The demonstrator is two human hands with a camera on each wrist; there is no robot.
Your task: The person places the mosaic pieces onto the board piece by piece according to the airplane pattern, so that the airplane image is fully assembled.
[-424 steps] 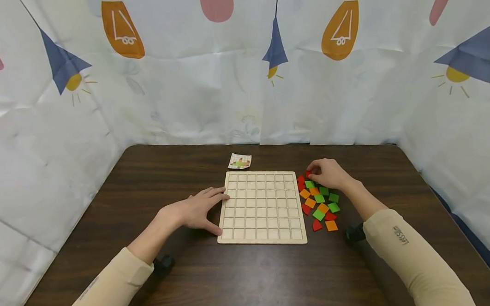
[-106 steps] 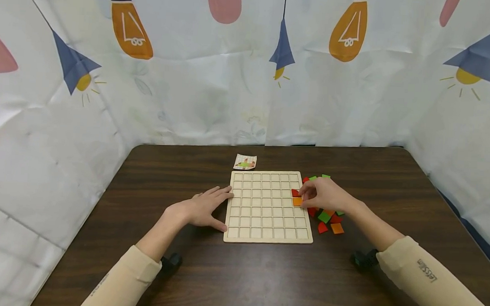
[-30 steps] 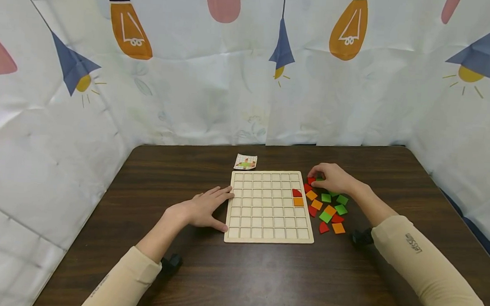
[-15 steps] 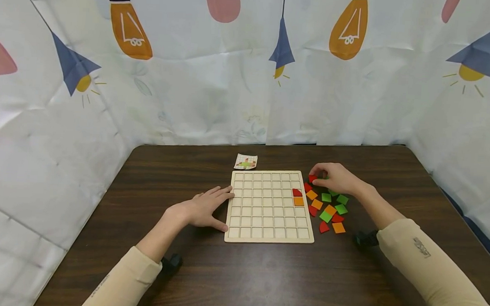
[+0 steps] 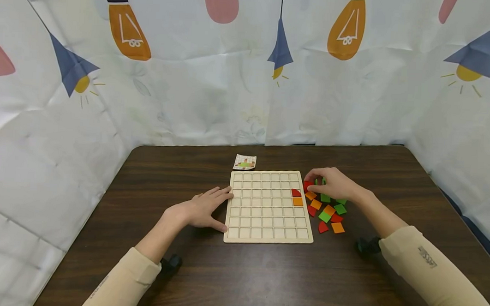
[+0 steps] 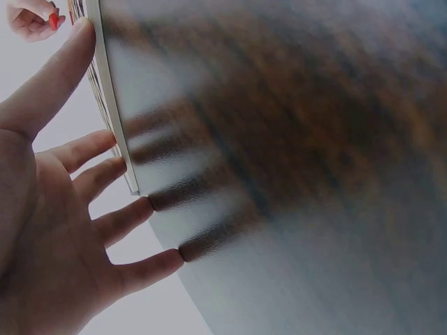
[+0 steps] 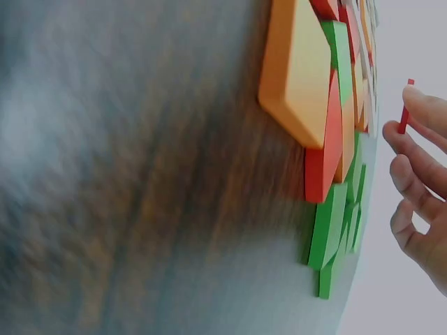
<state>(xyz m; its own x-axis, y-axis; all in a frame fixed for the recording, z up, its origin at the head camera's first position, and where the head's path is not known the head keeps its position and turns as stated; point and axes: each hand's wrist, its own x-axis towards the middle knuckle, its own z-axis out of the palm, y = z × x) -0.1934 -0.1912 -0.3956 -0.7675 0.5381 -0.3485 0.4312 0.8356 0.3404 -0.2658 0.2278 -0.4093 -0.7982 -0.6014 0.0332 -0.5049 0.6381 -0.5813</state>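
My left hand (image 5: 200, 208) lies with spread fingers beside the pale wooden grid board (image 5: 262, 214); thumb and some fingertips touch its left edge. Between thumb and fingertip my right hand (image 5: 332, 183) pinches a red tile (image 7: 404, 117), raised above the loose tiles and seen edge-on in the right wrist view. On the board, near its right side, a red tile with a rounded edge (image 5: 295, 192) sits in a cell just above a square orange tile (image 5: 298, 201). Several loose green, orange and red tiles lie right of the board, some hidden under my right hand.
A small card (image 5: 245, 162) with a coloured grid pattern lies behind the board. The dark wooden table (image 5: 263, 278) extends in front and to both sides. A printed white curtain (image 5: 214, 100) hangs behind it.
Compared with 14.1 s ago, one red and one orange tile are now on the board. In the last half second my right hand moved slightly left and nearer with the red tile. The left hand stays.
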